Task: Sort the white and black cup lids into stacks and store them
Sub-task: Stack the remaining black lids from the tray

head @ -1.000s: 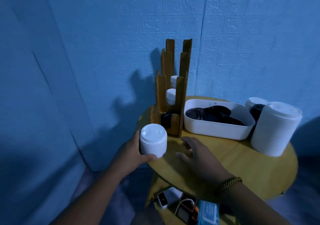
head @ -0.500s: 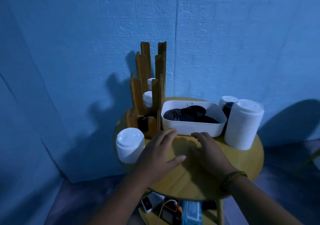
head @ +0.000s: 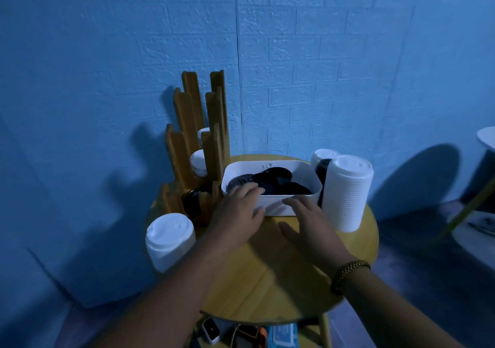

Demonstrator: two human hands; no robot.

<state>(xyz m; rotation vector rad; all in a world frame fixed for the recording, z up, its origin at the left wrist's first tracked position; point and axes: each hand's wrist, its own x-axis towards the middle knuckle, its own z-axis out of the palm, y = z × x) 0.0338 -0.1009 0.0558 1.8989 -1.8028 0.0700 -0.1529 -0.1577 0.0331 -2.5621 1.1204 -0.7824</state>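
Wall, head view: blue brick-patterned wall (head: 321,53) beyond both hands.
Table: round yellow wooden table (head: 281,280) under both hands.
Left hand: left hand (head: 238,215) is spread flat with its fingers nearly straight. The fingertips lie over the near left rim of the white bin (head: 277,207) and the thumb is against its front wall. It grips nothing that can be seen, and blur hides whether the tips touch the lids inside.
Right hand: right hand (head: 310,224) is held wide with the fingers splayed. Its tips are at the bin's front wall, just right of the left hand, and it holds nothing. A braided bracelet (head: 348,272) is on the wrist.
Black lids: loose black lids (head: 276,177) lie in the bin, just past the left fingertips.
Tall white stack: tall white lid stack (head: 347,195) stands just right of the right hand, beside the bin.
Short white stack: short white lid stack (head: 170,240) stands left of the left wrist, near the table's edge.
Rack: wooden rack (head: 184,139) stands left of the bin, beyond the left hand, and holds white lids (head: 198,161).
Writing: a small raised mark (head: 263,165) on the bin's far wall is too small to read.
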